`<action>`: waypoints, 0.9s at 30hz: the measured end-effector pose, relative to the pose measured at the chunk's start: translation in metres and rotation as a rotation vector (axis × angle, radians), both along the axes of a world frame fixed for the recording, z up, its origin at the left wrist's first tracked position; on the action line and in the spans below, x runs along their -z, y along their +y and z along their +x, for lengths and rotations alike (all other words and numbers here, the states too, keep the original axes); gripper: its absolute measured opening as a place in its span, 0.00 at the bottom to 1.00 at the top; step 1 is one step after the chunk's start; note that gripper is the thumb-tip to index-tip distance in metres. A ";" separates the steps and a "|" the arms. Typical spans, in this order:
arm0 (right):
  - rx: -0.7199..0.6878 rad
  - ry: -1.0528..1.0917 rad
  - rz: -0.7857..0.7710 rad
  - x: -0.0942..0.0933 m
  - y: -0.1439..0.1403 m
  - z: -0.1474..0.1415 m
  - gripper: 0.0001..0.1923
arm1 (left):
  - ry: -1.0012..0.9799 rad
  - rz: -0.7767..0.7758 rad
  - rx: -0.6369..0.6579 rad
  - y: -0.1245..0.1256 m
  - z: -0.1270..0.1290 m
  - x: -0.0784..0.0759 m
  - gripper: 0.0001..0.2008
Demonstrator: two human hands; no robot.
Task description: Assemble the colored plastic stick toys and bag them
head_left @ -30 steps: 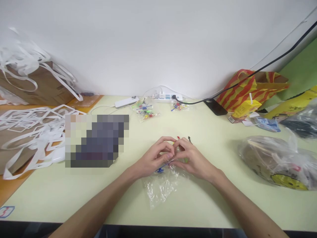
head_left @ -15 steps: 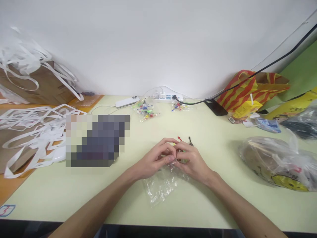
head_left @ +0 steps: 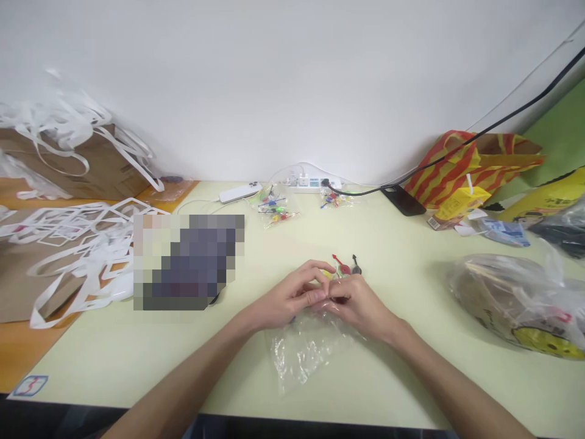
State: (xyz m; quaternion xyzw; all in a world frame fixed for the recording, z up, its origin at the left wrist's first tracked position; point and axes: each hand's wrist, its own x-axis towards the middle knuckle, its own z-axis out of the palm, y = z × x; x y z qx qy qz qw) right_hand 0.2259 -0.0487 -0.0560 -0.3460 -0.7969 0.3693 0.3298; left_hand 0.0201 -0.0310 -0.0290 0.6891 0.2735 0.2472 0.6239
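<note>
A small clear plastic bag lies on the pale yellow table in front of me. My left hand and my right hand meet at its upper end, fingertips pinched together on the bag's mouth. Just beyond my fingers lie small coloured plastic picks, one red and one black among them. What sits between my fingertips is hidden.
Two small bags of coloured picks lie by a white power strip at the back. White paper strips and a brown box are on the left. A filled plastic bag, juice carton and striped bag are on the right.
Both hands stay pinched on the bag's mouth. The blue pick seen under my left hand a second ago is hidden. The view has tilted slightly, shifting everything down.
</note>
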 end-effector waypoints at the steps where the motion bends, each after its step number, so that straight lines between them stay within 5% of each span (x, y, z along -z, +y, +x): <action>1: -0.044 -0.002 -0.049 -0.005 0.001 0.002 0.11 | -0.008 -0.024 0.010 0.002 -0.002 0.000 0.09; 4: -0.003 0.041 -0.116 -0.017 0.006 0.011 0.11 | -0.057 -0.098 0.014 0.012 -0.010 0.000 0.10; 9: 0.395 0.031 0.076 -0.014 0.015 0.023 0.13 | -0.056 -0.145 -0.028 0.027 -0.028 0.000 0.11; 15: 0.316 -0.397 0.427 0.005 0.017 0.022 0.10 | -0.014 -0.130 -0.033 0.036 -0.039 0.009 0.11; 27: 0.249 -0.379 0.358 0.012 0.012 0.012 0.07 | -0.025 -0.238 0.105 0.040 -0.049 0.007 0.09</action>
